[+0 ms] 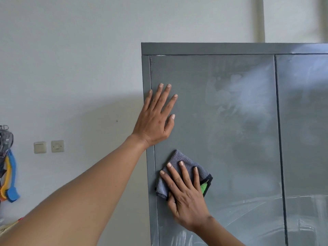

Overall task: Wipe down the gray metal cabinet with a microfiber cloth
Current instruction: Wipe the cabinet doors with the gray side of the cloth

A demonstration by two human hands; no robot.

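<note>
The gray metal cabinet [230, 121] fills the right half of the view, its two doors closed and meeting at a vertical seam on the right. Pale smears streak the left door's upper middle and lower part. My left hand [156, 119] lies flat with spread fingers on the left door near its left edge. Below it, my right hand [184, 192] presses a folded gray microfiber cloth [179, 158] with black trim and a green patch against the same door, fingers straight on top of the cloth.
A white wall [71, 59] runs to the left of the cabinet, with two light switches [48, 146]. Blue and yellow plastic items [10, 178] hang at the far left edge. Pale window frames [291, 18] show above the cabinet's top.
</note>
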